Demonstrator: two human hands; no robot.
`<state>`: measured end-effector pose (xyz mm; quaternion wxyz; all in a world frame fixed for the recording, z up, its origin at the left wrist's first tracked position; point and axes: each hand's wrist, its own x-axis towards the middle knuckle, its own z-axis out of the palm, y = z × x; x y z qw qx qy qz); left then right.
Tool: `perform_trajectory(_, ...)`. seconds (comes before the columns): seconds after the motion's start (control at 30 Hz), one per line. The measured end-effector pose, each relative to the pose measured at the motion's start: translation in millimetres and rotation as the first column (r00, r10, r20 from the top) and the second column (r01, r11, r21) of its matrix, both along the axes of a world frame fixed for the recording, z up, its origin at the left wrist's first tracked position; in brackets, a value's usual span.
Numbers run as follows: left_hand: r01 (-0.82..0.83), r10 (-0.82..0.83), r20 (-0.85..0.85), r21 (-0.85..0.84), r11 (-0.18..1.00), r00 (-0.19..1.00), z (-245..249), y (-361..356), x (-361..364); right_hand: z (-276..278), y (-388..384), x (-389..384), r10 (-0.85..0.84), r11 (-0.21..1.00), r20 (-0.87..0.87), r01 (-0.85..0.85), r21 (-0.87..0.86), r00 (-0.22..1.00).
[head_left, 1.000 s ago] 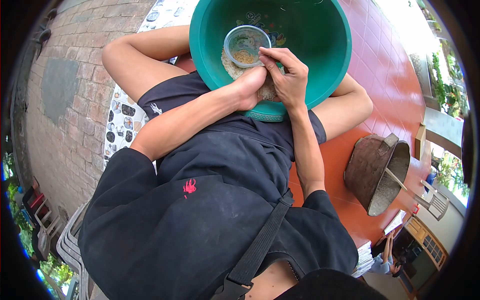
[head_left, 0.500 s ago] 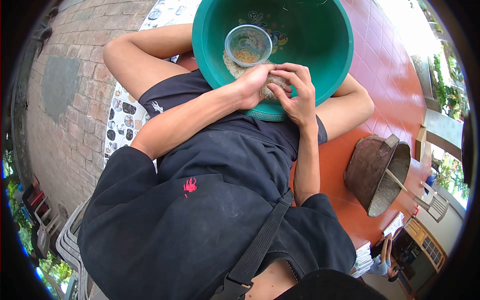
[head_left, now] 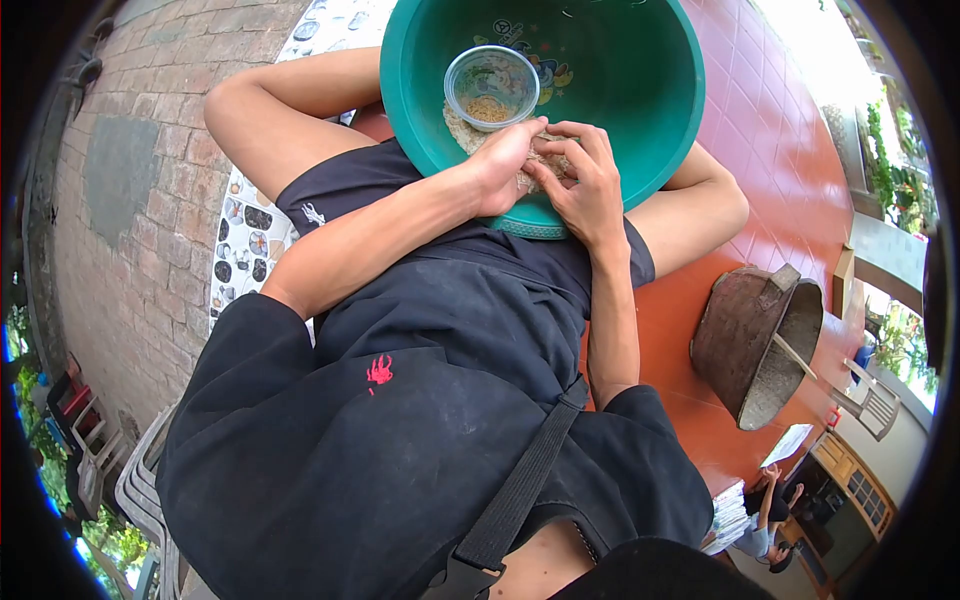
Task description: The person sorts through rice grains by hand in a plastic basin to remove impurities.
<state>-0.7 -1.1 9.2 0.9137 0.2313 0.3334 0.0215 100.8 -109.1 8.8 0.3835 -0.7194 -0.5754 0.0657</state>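
A green plastic tub (head_left: 650, 90) rests in my lap, tilted, with pale rice-like grain (head_left: 461, 130) along its near side. In this tub, a clear plastic cup (head_left: 515, 98) holds a small amount of golden grains (head_left: 487, 108). My left hand (head_left: 503, 168) is cupped, palm turned inward, with grain lying against it. Facing it, my right hand (head_left: 582, 180) has its thumb and fingers bent together in that grain by the left palm. Anything tiny between the right fingertips is too small to make out.
A rusty metal pot (head_left: 738, 335) lies tipped on the red tiled floor (head_left: 660, 345), a stick in its mouth. Stacked chairs (head_left: 150, 490) stand at lower left beside brick paving (head_left: 180, 190). Another person (head_left: 765, 535) is at lower right, near a paper stack (head_left: 728, 518).
My right fingers have shifted and drawn closer to the left palm, and my left thumb has lifted slightly. The other person at lower right has changed posture, with the paper shifted.
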Motion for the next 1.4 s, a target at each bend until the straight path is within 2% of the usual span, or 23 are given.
perform_trajectory(0.3,0.040,-0.040,-0.018,0.046,0.998,0.999,-15,0,2,-2,0,1,0.029,0.995,-0.022,-0.027,0.093,0.999)
perform_trajectory(0.37,0.058,-0.058,-0.007,0.042,0.997,0.998,-14,1,2,-3,0,3,0.055,0.985,-0.020,-0.051,0.167,0.998)
perform_trajectory(0.47,-0.008,0.008,-0.041,0.000,1.000,0.999,-8,0,3,-2,-2,2,0.043,0.990,-0.078,-0.032,0.139,0.996)
perform_trajectory(0.67,0.014,-0.014,-0.007,-0.057,0.998,1.000,5,1,0,0,-3,2,0.047,0.989,-0.130,-0.028,0.145,0.990)
perform_trajectory(0.97,0.042,-0.042,0.013,-0.024,0.999,0.999,-10,1,3,6,-3,1,0.014,0.992,-0.280,0.021,0.122,0.960)
perform_trajectory(1.1,0.039,-0.038,0.014,-0.036,0.999,0.999,-5,1,1,12,0,0,0.032,0.996,-0.270,-0.009,0.086,0.962)
perform_trajectory(1.2,0.020,-0.020,-0.034,-0.004,1.000,0.999,2,1,-1,21,14,-7,0.027,0.987,-0.251,0.015,0.161,0.968)
perform_trajectory(1.27,0.051,-0.054,0.072,0.035,0.998,0.996,-11,1,-1,25,25,-10,0.024,0.972,-0.230,0.031,0.233,0.973)
perform_trajectory(1.3,0.055,-0.057,0.072,0.034,0.998,0.996,-7,1,-1,25,30,-10,0.021,0.972,-0.230,0.034,0.233,0.973)
perform_trajectory(1.4,-0.012,0.007,0.076,0.065,0.998,0.997,4,-3,0,19,43,-8,-0.023,0.969,-0.037,0.032,0.247,0.999)
